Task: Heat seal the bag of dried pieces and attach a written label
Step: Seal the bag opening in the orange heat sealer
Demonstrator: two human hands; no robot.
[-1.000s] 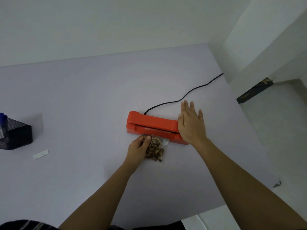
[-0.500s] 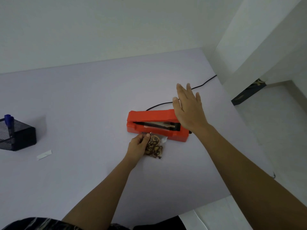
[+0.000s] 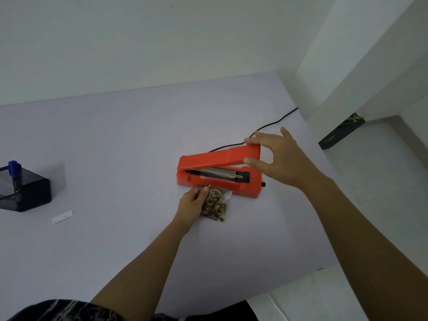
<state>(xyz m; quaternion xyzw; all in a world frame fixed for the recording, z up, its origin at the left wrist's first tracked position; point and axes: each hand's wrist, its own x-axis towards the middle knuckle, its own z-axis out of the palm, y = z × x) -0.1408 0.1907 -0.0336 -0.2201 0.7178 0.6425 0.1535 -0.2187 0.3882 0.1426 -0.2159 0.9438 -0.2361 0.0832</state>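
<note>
Under our right hand, whose grip pinched the orange plastic heat sealer's raised lid, our left hand pinched the clear bag of dried pieces against the lilac desk; its mouth should lie flat across the sealing strip.

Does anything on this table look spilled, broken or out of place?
Nothing stands out. The red sealer has its lid raised by the right hand, the left hand holds the bag intact at its front, and no pieces lie loose.
</note>
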